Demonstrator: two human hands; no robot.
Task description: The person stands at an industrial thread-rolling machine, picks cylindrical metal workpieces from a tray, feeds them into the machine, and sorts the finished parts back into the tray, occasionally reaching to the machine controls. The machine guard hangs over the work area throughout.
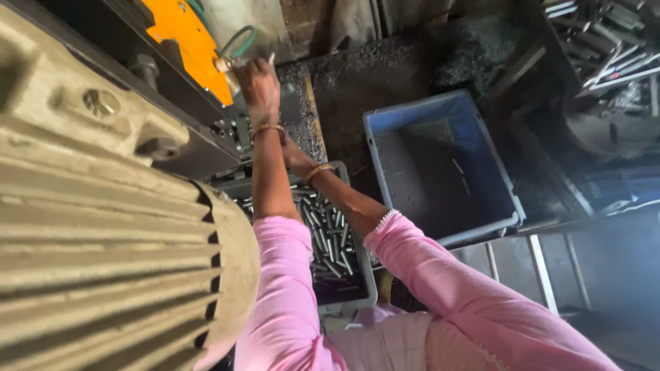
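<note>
My left hand (258, 82) is raised to the dark machine (199, 130), just right of an orange plate (189, 41) and a green hose (240, 41). Its fingers are closed around a small pale metal pin that sticks out at the top. My right hand (297, 156) reaches in under the left forearm, low over the far end of a grey tray (368, 275) full of short metal pins (330, 240). Most of that hand is hidden by the left arm. Both arms wear pink sleeves and bangles.
A large ribbed beige motor housing (103, 240) fills the left side. A blue crate (440, 158) holding a few loose pins stands right of the tray. Metal rods lie piled at the top right (605, 48). Dark swarf covers the bench behind the tray.
</note>
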